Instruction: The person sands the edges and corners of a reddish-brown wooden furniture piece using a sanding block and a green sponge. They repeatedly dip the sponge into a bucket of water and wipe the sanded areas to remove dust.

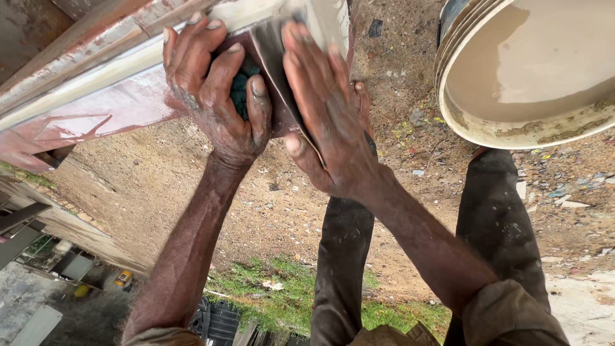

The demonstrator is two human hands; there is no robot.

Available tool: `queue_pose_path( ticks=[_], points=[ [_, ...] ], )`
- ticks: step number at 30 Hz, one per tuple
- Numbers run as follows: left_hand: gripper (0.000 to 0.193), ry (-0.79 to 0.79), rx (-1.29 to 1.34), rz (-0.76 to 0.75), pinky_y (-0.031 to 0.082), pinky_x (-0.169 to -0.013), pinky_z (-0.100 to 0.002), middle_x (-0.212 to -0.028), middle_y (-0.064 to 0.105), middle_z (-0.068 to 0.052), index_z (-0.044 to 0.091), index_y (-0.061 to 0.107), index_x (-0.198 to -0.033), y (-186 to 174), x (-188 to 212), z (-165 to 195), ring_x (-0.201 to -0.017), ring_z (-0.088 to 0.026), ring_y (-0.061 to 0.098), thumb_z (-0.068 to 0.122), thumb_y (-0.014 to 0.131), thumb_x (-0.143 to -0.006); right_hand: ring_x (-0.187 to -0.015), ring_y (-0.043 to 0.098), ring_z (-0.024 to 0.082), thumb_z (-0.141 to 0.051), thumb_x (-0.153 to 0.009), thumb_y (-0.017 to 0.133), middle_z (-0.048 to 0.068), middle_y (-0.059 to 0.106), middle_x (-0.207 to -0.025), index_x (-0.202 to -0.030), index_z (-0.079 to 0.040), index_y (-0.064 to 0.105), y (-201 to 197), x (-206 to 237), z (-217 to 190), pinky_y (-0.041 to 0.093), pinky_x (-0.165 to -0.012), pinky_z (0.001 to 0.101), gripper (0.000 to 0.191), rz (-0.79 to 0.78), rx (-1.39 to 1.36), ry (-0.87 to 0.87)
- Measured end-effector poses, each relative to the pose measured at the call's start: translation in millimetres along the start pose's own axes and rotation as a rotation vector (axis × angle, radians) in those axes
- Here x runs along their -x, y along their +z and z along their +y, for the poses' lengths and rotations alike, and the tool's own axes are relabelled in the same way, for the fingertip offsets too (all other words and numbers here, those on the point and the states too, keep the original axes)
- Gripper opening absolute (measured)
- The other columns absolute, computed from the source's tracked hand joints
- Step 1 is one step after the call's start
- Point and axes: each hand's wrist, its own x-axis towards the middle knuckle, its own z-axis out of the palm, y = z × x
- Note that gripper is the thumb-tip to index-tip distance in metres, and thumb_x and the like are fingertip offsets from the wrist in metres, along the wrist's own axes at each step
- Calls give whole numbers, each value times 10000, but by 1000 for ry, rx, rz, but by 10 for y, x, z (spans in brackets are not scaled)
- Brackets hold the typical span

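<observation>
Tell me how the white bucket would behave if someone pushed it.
The white bucket looks full of pale liquid, so it is probably heavy and would likely slide little. The liquid sits near the rim, so a hard shove might slosh it over. Its broad round shape suggests it would hardly tip.

We are looking at a long metal beam [96, 83] whose reddish-brown primer coat is showing dull and streaky, with a pale, smoother strip running along it. We are seeing a thin grey metal blade [277, 70], faintly shiny, and a dark green scouring pad [239, 90] looking coarse and fibrous. The round cream plastic bucket [525, 77] is appearing smooth inside, crusted at the rim. The bare earth ground [269, 205] is looking gritty and matt.
</observation>
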Motion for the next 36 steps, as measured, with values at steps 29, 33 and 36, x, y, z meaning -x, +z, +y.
queue_pose_path(
  ticks=[29,33,36],
  points=[
    [276,-57,-1,-49,243,-1286,-594,-1446,459,-113,131,475,-1349,-41,41,0,-1465,-302,441,320,489,-1148,-1651,148,318,-555,-1143,278,184,118,-1745,-1655,-62,134,-126,-89,30,77,-1343,542,726,-72,64,-81],
    [258,-30,-1,-53,221,-1273,-612,-1409,452,-102,138,470,-1330,-17,40,-43,-1462,-323,433,324,487,-1152,-1655,109,281,-525,-1151,274,139,83,-1785,-1700,-132,98,-101,65,-38,47,-1380,555,698,34,16,-85],
    [295,5,34,-10,240,-1295,-594,-1436,445,-111,130,466,-1369,3,35,-56,-1467,-300,432,334,498,-1159,-1633,123,387,-562,-1134,300,241,98,-1696,-1632,-78,102,-38,-122,114,95,-1361,613,722,-35,36,-101]
  ],
)
